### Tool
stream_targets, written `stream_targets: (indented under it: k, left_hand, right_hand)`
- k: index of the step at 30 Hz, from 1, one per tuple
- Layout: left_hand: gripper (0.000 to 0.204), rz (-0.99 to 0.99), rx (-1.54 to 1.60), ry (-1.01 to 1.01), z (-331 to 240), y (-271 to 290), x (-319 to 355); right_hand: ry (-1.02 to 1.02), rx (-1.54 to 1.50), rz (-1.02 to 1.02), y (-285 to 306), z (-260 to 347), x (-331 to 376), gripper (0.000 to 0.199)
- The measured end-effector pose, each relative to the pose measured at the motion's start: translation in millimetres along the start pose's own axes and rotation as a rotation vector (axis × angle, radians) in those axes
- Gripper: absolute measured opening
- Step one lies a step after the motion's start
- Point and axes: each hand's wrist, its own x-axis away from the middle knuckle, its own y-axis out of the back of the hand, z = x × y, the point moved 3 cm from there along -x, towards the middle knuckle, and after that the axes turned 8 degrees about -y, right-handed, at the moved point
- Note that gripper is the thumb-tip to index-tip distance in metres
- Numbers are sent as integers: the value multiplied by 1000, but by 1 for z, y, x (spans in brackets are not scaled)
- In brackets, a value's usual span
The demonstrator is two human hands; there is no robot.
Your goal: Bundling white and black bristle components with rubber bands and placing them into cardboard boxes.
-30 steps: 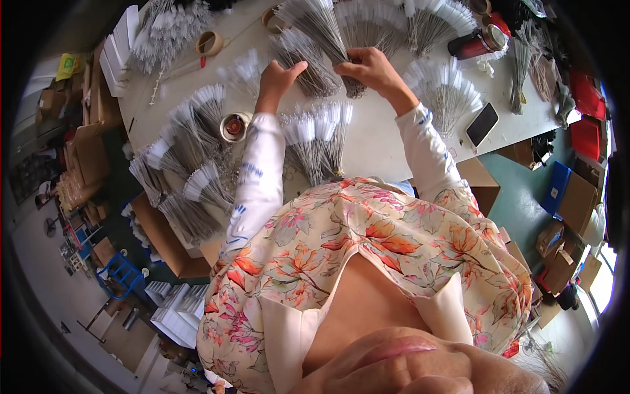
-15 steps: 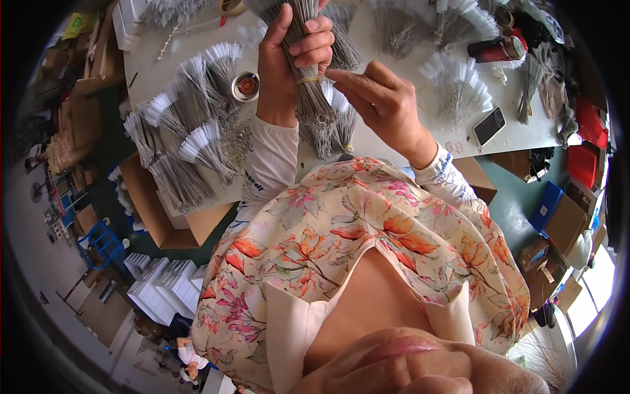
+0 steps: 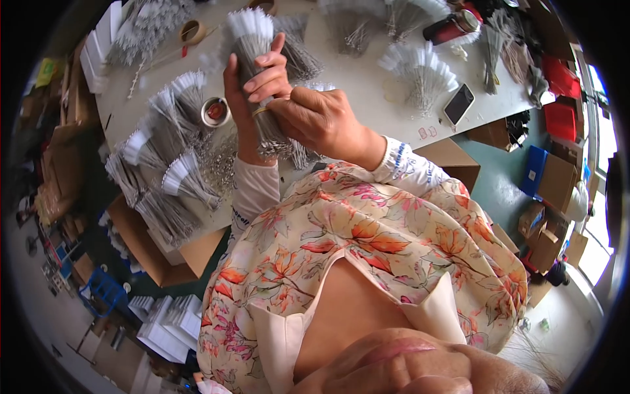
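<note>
Upright in my left hand [image 3: 266, 82] is a thick bundle of thin wire brushes [image 3: 251, 43], white tips up and looped wire ends down. The fingers wrap round its middle. A yellow rubber band [image 3: 260, 109] circles the grey stems just below that grip. My right hand [image 3: 318, 118] is closed, thumb side against the bundle at the band; what its fingertips pinch is hidden. More bundles of the same brushes [image 3: 187, 177] lie on the table to the left, beside a small round tin [image 3: 215, 112] with something red in it.
Fanned brush bundles [image 3: 423, 72] lie at the right of the white table [image 3: 367, 98], near a phone [image 3: 459, 105] and a red-and-black flask [image 3: 453, 26]. A tape roll [image 3: 192, 32] lies at the back left. Below the left table edge stands an open cardboard box [image 3: 151, 249].
The view has shifted, and the bundle now stands more upright with its white tips showing. My right hand has come in against it, its extended index finger now curled.
</note>
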Motion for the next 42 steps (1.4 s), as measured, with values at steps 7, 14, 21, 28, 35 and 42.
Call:
stream_targets:
  k: [7, 14, 21, 28, 35, 42]
  left_hand:
    - [67, -2, 37, 37, 1, 3, -2]
    - [62, -6, -288, -174, -5, -10, -2]
    - [50, -98, -243, -110, -15, -8, 0]
    - [41, -118, -466, -271, -32, -22, 1]
    - [20, -479, -1111, -297, -35, -7, -12]
    - [26, -528, -1041, -278, -53, 9, -5]
  right_hand:
    - [-902, -1208, 196, -21, -23, 19, 12]
    - [-613, -1071, -69, -9, -37, 9, 17]
    - [-768, -1641, 126, -13, -46, 3, 29]
    - [-662, -1330, 403, -17, -41, -1, 27]
    - [-650, -910, 289, -21, -47, 0, 35]
    - [-133, -315, 252, -21, -43, -16, 35]
